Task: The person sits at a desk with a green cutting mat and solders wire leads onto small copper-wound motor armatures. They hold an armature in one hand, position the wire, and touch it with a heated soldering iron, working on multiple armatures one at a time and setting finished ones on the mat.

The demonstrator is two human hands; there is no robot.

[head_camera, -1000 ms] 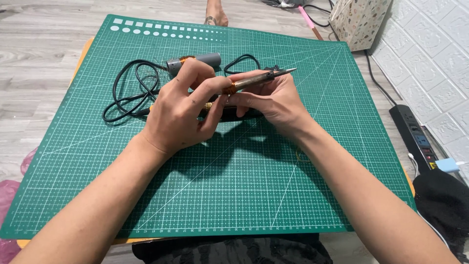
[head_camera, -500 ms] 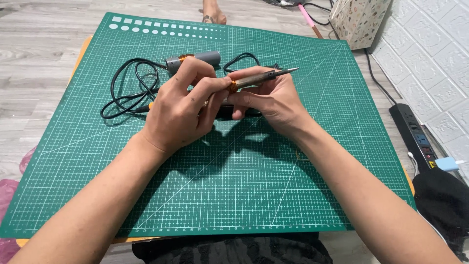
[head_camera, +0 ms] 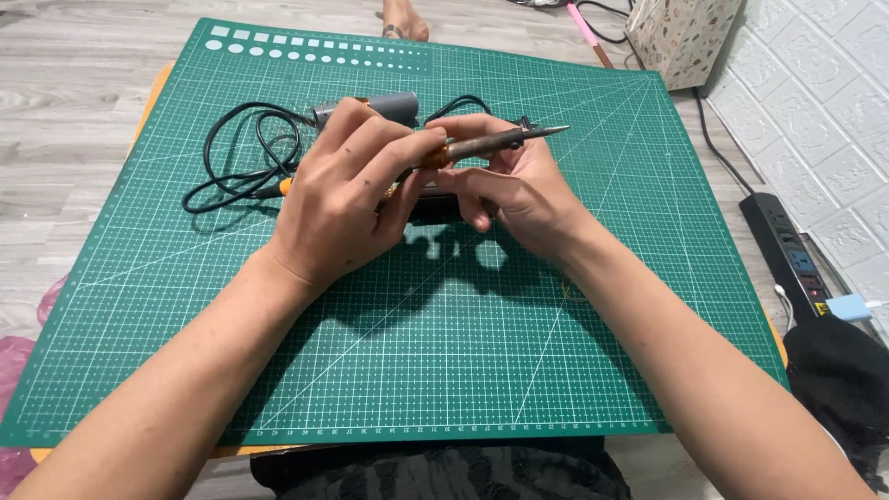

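Observation:
My left hand [head_camera: 347,199] and my right hand [head_camera: 519,190] meet over the middle of a green cutting mat [head_camera: 435,352]. Between them they hold a soldering iron [head_camera: 495,142] with an orange collar and a dark metal barrel, its tip pointing right. The left hand's fingers wrap the handle, which is mostly hidden. My right hand's fingers pinch the barrel near the collar. Its black cord [head_camera: 236,162] loops on the mat to the left. A dark object under the hands is hidden.
A grey and orange tool [head_camera: 394,104] lies on the mat just behind my hands. A black power strip [head_camera: 792,255] runs along the floor at the right, by a white brick-pattern wall. A patterned bag [head_camera: 681,37] stands at the back right.
The hands and the soldering iron stay almost where they were; my fingers have shifted slightly on the iron.

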